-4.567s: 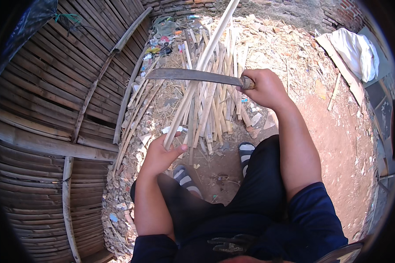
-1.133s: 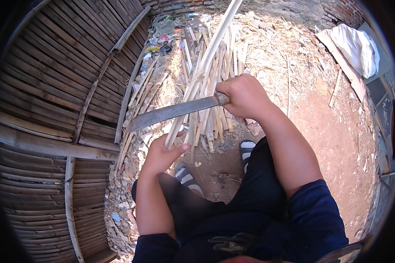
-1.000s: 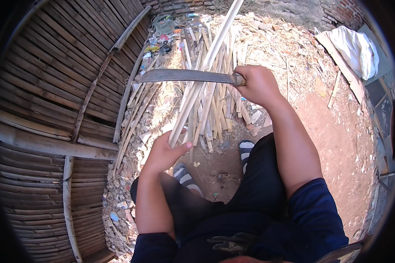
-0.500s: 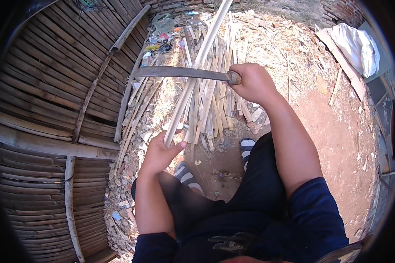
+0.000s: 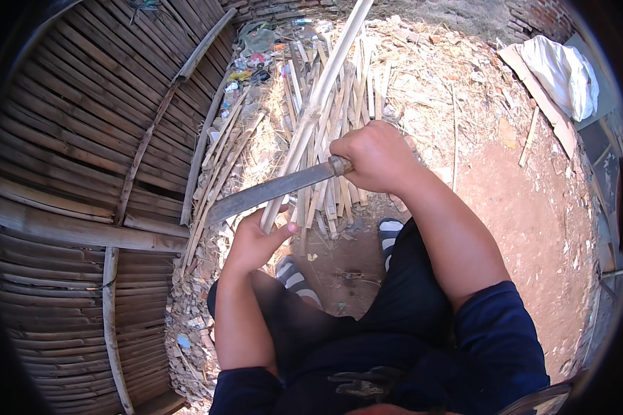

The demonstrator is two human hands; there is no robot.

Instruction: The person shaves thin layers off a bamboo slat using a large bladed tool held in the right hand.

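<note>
A long machete [image 5: 273,192] with a dark blade and a wooden handle is in my right hand [image 5: 381,158], the fingers closed round the handle. Its blade points left and slants down across a long pale bamboo strip [image 5: 318,104], close above my left hand [image 5: 253,242]. That hand grips the strip's near end, thumb along the right side; some fingers are hidden behind it. The strip runs up and away from me past the top edge of the view. Whether the blade touches the strip, I cannot tell.
Beneath the strip lies a pile of split bamboo sticks [image 5: 336,149]. A bamboo slat wall [image 5: 76,138] stands close on the left. My sandalled feet [image 5: 298,277] are near the pile. At the far right a white sack [image 5: 561,76] rests beside cardboard [image 5: 536,93].
My right hand and the machete have moved nearer to me along the strip, and the blade tip has swung down. My left hand and the strip have stayed almost still.
</note>
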